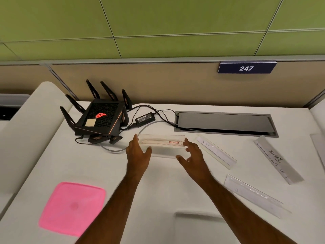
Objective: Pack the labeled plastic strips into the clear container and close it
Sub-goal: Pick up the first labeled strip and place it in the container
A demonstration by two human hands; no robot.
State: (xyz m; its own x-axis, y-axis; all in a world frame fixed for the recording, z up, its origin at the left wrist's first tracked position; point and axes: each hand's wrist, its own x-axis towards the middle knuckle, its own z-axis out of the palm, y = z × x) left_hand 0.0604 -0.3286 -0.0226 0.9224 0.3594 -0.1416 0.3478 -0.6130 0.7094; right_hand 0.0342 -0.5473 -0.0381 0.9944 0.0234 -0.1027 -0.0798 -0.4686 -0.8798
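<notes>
A clear plastic strip with a red-printed label (161, 142) lies on the white table, just in front of the router's grey cable. My left hand (138, 152) is at its left end and my right hand (192, 154) at its right end. Both hands have fingers spread, with fingertips at the strip's ends and thumbs by its near edge; neither is closed on it. More clear strips lie to the right: one with a white label (215, 151), one with handwriting (279, 159), one nearer me (255, 195). The clear container (197, 217) is faintly visible at bottom centre. Its pink lid (72, 207) lies at lower left.
A black router with antennas (100, 117) and its power brick (145, 118) stand at the back left, cables trailing across the table. A grey cable hatch (225, 123) is set into the table at the back right. Another strip's edge (318, 148) shows at the far right.
</notes>
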